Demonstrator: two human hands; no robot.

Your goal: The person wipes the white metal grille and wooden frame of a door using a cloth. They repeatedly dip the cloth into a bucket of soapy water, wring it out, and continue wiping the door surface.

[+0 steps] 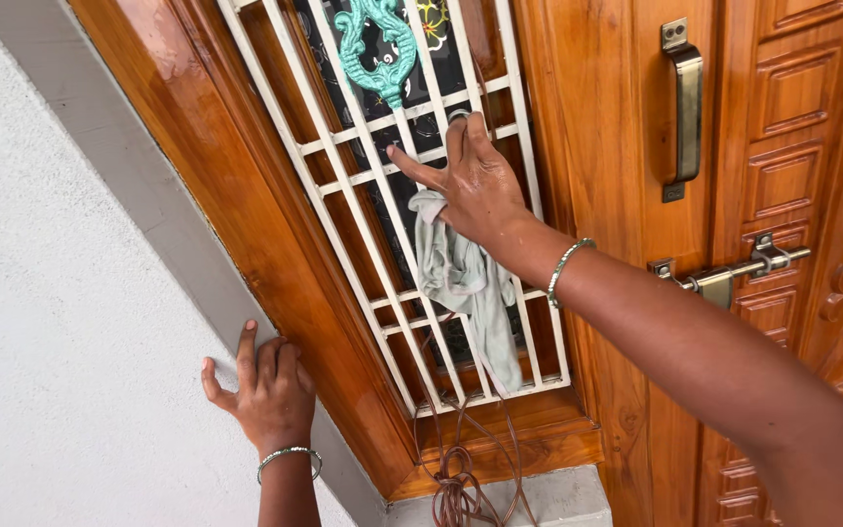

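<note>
Right hand [475,190] is up against the white grille [343,185], palm pressing a pale cloth [465,283] onto the bars, thumb splayed out to the left, fingers stretched nearly flat with the tips reaching between two bars. The cloth is pinned under the heel of the palm, not gripped in a fist; most of it hangs loose below the wrist, draping down the grille toward the bottom rail. It looks light and limp, a thin rag that folds wherever it wants, so by my reckoning it will slip off the moment pressure eases, and the best hold is a bunched wad in the palm near its top end, where it is already gathered. Whether it is damp I cannot tell. The bars look stiff and painted smooth, narrow gaps between them, so the cloth has to be pushed in with fingertips. Left hand [265,390] lies spread on the grey wall band [163,224] beside the varnished wooden frame [275,263], fingers open, holding nothing, bracing only. A thin brown wire [456,488] trails down from the grille and coils by the sill; it could snag the hanging cloth.
</note>
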